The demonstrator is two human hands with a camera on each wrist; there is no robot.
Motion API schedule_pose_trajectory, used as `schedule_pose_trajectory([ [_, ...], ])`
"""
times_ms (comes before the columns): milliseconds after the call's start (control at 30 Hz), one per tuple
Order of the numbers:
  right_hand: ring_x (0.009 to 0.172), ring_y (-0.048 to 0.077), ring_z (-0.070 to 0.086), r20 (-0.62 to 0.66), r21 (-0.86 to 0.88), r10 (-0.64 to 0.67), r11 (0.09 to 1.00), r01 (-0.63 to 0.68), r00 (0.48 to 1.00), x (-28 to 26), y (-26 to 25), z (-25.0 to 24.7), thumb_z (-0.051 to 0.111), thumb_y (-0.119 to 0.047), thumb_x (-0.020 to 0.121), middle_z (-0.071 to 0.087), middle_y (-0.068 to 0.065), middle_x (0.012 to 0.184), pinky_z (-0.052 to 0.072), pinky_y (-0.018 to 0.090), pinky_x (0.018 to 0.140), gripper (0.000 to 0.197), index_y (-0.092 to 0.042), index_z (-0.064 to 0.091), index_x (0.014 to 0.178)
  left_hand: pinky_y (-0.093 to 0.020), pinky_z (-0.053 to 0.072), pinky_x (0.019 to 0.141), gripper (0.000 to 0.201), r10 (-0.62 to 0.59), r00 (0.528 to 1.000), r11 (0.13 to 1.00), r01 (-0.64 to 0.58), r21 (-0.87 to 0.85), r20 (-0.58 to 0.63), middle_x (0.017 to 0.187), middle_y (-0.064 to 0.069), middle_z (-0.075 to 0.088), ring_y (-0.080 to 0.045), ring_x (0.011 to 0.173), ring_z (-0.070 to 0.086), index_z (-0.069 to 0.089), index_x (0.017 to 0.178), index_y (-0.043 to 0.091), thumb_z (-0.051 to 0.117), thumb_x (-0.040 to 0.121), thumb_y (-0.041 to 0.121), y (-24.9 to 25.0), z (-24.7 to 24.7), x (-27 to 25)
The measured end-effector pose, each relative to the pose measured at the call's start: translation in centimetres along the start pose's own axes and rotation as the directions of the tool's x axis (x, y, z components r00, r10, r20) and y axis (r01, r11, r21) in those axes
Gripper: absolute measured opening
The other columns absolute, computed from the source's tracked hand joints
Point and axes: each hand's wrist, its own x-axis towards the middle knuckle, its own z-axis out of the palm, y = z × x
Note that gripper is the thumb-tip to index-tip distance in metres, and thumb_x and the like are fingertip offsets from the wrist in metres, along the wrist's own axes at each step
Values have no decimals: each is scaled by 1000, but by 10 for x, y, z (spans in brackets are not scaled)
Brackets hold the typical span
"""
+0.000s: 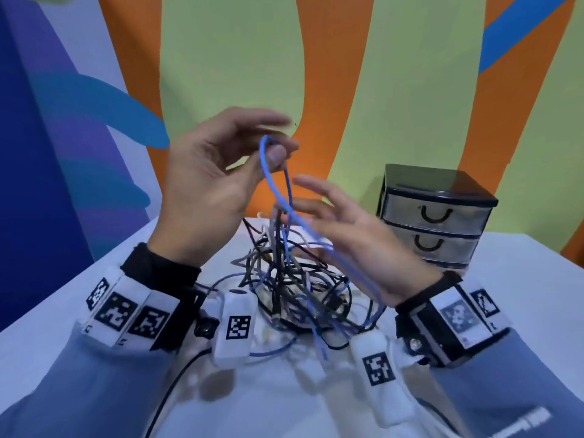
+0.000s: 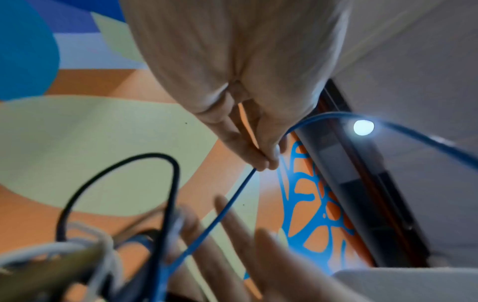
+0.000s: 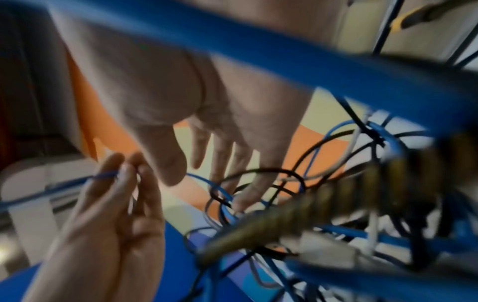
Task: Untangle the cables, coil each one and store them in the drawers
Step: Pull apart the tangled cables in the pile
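A tangle of blue, black, white and grey cables [image 1: 294,286] lies on the white table [image 1: 521,279]. My left hand [image 1: 275,150] is raised above the tangle and pinches a loop of thin blue cable [image 1: 268,175] between thumb and fingertips; the left wrist view shows the same pinch on the blue cable [image 2: 232,198]. My right hand [image 1: 316,210] hovers lower, palm up and fingers spread, and the blue cable runs across its palm. In the right wrist view the right hand [image 3: 220,155] grips nothing, while the left hand [image 3: 121,173] pinches the blue cable.
A small black-framed drawer unit [image 1: 436,216] with translucent drawers, all closed, stands at the back right of the table. A black cable [image 1: 177,384] trails off the front edge. A brightly painted wall stands behind the table.
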Motion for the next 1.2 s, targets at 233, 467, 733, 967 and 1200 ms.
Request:
schedule_pose_trajectory([
  [233,77,0,62,-48,-565,-138,820,87,989,3,14,8,64,-26,104,68,-23,92,47,21,75,7,-30,67,99,-38,57,94,13,49,995,954,-71,-291,-82,106,-16,77,-35,101,73,72,108,6,68,98,-3,4,-13,4],
  [467,76,17,59,-443,-526,-499,817,235,745,9,10,-20,50,-26,110,61,7,81,56,51,73,11,-27,61,113,-34,56,97,26,-41,999,998,43,-53,26,102,-10,82,-30,107,76,80,91,-3,59,93,-19,-7,-27,10],
  [733,73,6,46,-140,-694,-569,640,330,810,4,4,-17,63,-19,104,56,-8,84,37,22,69,22,-19,75,122,-26,56,92,21,-215,971,936,175,307,103,110,6,78,-6,100,72,79,117,23,70,99,28,-1,-15,5],
  [967,66,24,43,-118,-493,-334,837,237,935,4,12,-13,66,-12,102,51,17,75,39,43,64,16,-18,54,110,-21,28,52,23,-104,954,861,-55,505,280,58,-1,52,-9,56,38,79,87,20,72,100,37,-3,2,-5],
  [1200,92,22,65,-209,-642,-266,763,73,941,11,28,-30,55,-10,104,69,-3,90,54,55,80,19,-25,62,95,-40,30,57,27,82,893,978,13,207,-443,66,3,44,-22,59,36,66,86,21,63,106,39,-4,-33,13],
])
